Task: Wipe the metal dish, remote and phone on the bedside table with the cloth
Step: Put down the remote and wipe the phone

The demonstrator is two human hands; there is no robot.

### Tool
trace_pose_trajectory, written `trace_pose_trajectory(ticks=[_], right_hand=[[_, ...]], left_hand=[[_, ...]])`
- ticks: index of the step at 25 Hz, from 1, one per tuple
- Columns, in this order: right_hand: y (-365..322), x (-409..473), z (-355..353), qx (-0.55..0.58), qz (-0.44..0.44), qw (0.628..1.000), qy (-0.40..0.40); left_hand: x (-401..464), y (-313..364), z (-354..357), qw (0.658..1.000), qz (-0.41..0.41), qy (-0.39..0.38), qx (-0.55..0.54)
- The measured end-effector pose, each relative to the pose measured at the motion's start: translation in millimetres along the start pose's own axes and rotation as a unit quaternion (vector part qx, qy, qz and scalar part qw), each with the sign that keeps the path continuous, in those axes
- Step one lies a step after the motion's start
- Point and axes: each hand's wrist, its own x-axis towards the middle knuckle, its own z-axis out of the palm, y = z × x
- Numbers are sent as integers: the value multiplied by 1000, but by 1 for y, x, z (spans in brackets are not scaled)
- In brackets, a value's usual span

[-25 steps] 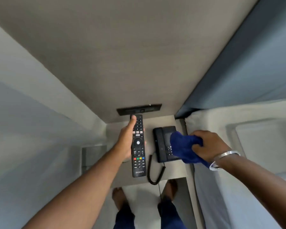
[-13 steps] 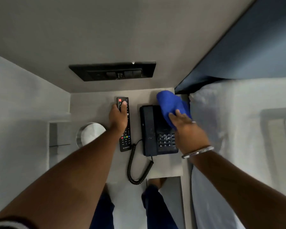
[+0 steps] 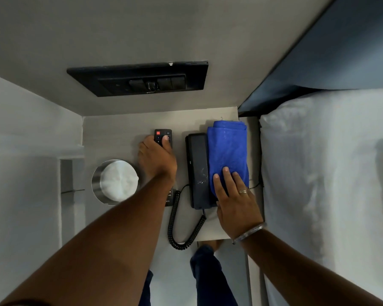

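Note:
The black remote (image 3: pixel 163 136) lies flat on the bedside table (image 3: pixel 119 129). My left hand (image 3: pixel 156 159) rests on top of it, fingers over its upper buttons. To its right sits the dark desk phone (image 3: pixel 197 164) with its handset on the left side. The blue cloth (image 3: pixel 227 149) is spread over the phone's keypad side, and my right hand (image 3: pixel 234 199) presses flat on the cloth's near end. The round metal dish (image 3: pixel 114 181) stands at the table's left, just left of my left wrist.
A coiled black cord (image 3: pixel 175 224) loops off the table's front edge. A black switch panel (image 3: pixel 139 79) is set in the wall behind. The white bed (image 3: pixel 318 173) borders the table on the right. My legs and feet show below the table.
The remote has gone from held up in my left hand to lying on the table under it. My right hand has spread the cloth flat over the phone and slid toward me.

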Motion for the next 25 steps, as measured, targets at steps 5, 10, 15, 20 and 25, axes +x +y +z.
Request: trace_pose_trajectory(ticks=[5,10,15,20,25], right_hand=[[2,-14,-1,19,-19,1000,2],[21,34,-25,34,-5,996,83],[36,98,-20,-30,-46,998,31],[13,70,22,-20,-12,996,87],[11,9,49,-6,-60,991,118]], left_hand=[[-3,2,-4,1000,-11,-4,-9],[-9,27,-23,983,153,23,-103],[-16,86,-1,952,268,-118,-84],[-16,84,10,960,269,-73,-18],[-17,84,3,954,278,-110,24]])
